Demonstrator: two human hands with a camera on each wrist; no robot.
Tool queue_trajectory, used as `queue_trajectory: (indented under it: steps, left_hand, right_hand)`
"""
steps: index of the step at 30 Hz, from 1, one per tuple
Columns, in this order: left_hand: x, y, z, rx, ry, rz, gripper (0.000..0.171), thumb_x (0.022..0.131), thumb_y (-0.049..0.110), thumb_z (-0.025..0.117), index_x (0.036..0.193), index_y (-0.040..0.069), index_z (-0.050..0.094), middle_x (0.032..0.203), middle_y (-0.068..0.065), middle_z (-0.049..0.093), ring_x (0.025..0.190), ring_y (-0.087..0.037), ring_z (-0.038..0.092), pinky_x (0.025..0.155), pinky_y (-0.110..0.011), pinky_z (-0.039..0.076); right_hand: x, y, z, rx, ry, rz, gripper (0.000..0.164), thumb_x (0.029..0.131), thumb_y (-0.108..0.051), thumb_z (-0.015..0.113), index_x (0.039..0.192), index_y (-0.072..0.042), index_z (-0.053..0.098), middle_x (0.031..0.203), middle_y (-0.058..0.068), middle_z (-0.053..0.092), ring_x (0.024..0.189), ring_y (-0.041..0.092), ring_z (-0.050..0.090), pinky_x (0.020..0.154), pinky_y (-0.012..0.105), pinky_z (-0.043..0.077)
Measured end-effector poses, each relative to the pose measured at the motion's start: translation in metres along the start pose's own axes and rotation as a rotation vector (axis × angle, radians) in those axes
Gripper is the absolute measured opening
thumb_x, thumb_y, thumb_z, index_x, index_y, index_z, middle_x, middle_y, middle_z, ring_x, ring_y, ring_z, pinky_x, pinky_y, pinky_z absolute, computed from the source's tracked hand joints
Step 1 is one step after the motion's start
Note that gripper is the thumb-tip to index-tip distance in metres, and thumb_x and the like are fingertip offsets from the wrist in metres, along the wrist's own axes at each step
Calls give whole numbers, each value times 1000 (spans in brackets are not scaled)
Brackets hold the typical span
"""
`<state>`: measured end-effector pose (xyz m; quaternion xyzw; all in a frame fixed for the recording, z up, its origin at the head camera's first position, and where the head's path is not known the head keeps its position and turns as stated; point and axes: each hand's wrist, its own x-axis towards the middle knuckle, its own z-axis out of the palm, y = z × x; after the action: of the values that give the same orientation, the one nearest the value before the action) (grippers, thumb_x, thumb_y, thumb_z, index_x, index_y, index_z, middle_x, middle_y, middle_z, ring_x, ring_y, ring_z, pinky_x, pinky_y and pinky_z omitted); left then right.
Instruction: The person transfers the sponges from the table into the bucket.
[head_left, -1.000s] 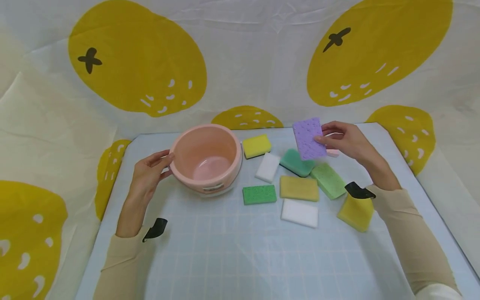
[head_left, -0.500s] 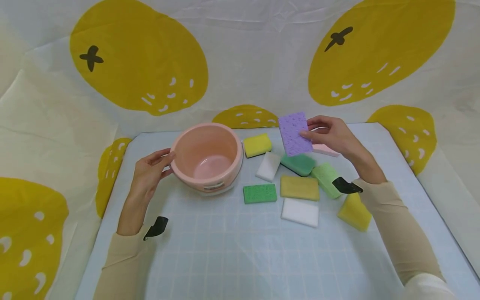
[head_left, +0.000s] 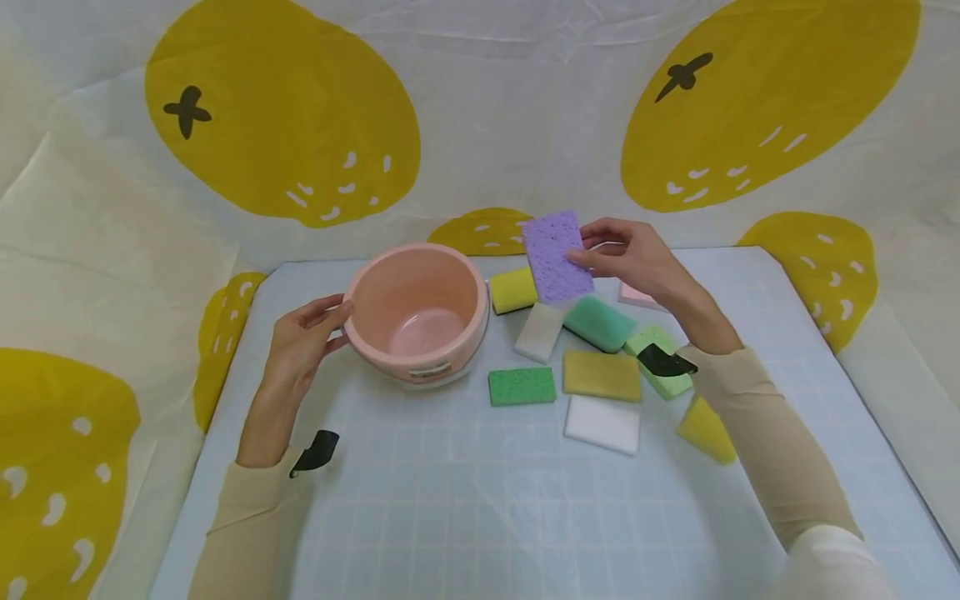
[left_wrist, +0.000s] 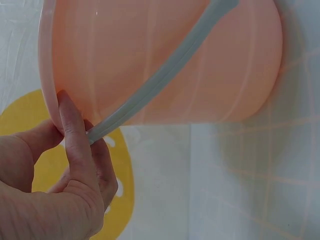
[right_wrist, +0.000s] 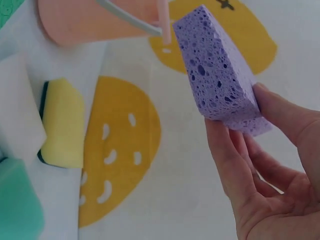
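Our left hand [head_left: 302, 337] pinches the pink bucket [head_left: 420, 287], our right hand [head_left: 628, 255] a purple sponge [head_left: 552, 258]; a yellow sponge [head_left: 513, 291] lies beside the bucket.

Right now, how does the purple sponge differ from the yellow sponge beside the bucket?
The purple sponge is held up in the right hand, while the yellow sponge rests on the table. The purple sponge looks pitted; the yellow sponge looks smoother. The yellow sponge has a dark layer on one side; the purple sponge shows none. Both are block-shaped.
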<state>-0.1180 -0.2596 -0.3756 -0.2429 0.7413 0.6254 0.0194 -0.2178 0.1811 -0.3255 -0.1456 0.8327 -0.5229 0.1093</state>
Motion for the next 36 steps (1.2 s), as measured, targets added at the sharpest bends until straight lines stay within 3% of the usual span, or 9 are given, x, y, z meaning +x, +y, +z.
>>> queue_trajectory:
  steps: [11,22,36]
  left_hand:
    - [-1,-1,-1,-20,6,6,62,91,43,77,143,13,61,138,-9,63,112,-17,65,82,-20,58]
    - [-3,-5,-8,-97,-39,62,63,90,36,80,141,5,61,119,-3,68,99,-13,68,80,-21,59]
    - [-2,-1,-2,-71,-21,42,58,93,34,77,142,7,61,132,-9,65,103,-14,67,81,-22,59]
  right_hand:
    - [17,-29,25,25,-72,-79,44,94,-32,78,128,-8,64,116,12,64,97,25,69,87,33,61]
    - [36,-49,56,86,-187,-123,38,93,-23,79,124,-5,66,111,15,65,93,28,70,85,37,62]
    - [56,-59,87,2,-265,-178,39,91,-21,81,122,-2,68,108,13,67,90,28,71,81,35,61]
